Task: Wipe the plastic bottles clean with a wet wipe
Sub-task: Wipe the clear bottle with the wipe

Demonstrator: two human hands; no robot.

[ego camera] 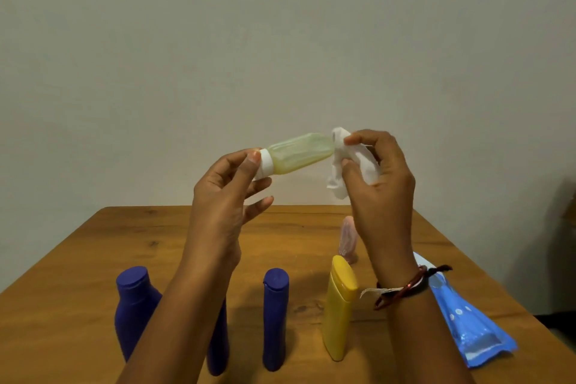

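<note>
Yellowish clear bottle at frame centre, lifted sideways | left hand pinches its white cap | right hand grasps wet wipe at its base | risk: cap-only pinch may slip under rubbing, bottle drops onto standing bottles below.

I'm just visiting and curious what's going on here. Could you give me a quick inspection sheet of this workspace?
Surface: brown wooden table, standing against a plain pale wall.
Job's things: clear yellowish plastic bottle with white cap held level in the air; crumpled white wet wipe at its base; three dark blue plastic bottles, a yellow flip-cap bottle and a pale pink bottle upright on the table.
Clutter: blue wipe packet lying at the table's right edge.
Grippers: left hand pinches the cap; right hand grips the wipe.
Cables: nothing seen.
Surroundings: dark shape at far right, unclear.
</note>
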